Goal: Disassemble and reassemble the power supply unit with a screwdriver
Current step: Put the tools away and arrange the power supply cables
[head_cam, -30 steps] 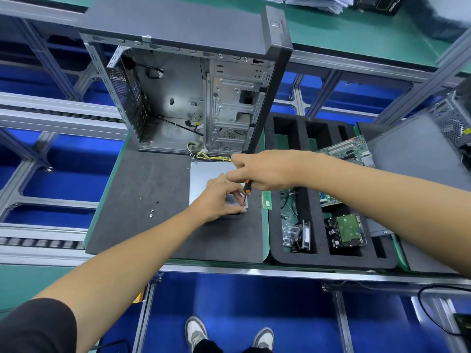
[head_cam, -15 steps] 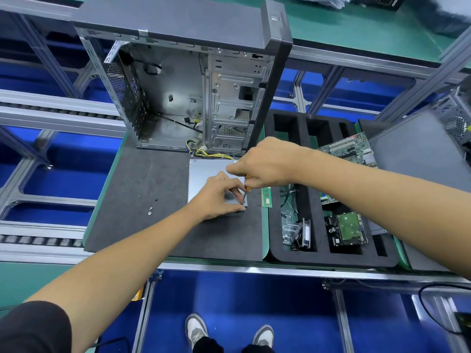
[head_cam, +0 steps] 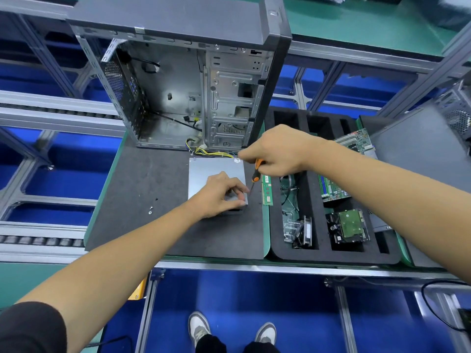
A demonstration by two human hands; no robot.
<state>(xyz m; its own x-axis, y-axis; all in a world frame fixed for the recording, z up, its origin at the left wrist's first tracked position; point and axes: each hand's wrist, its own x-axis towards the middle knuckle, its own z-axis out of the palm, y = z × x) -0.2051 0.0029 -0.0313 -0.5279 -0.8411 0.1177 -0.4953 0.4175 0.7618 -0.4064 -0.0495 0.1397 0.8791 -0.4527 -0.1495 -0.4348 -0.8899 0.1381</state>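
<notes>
The grey power supply unit (head_cam: 212, 171) lies flat on the dark foam mat (head_cam: 142, 189), in front of the open computer case (head_cam: 183, 87). Its yellow and black cables (head_cam: 211, 152) run back toward the case. My left hand (head_cam: 220, 193) grips the unit's near right corner, fingers curled over the edge. My right hand (head_cam: 277, 154) holds an orange-handled screwdriver (head_cam: 256, 171), its thin shaft pointing down at the unit's right edge beside my left fingers. Loose screws (head_cam: 151, 209) lie on the mat to the left.
A black foam tray (head_cam: 316, 256) on the right holds a RAM stick (head_cam: 266, 191), a small fan with cables (head_cam: 298, 230), a hard drive (head_cam: 349, 225) and a motherboard (head_cam: 339, 184). A grey side panel (head_cam: 418, 154) lies at far right. Blue floor and conveyor rails surround the bench.
My right hand has lifted and drawn back a little, so the orange handle and the shaft now show. My left hand keeps its hold on the unit's corner.
</notes>
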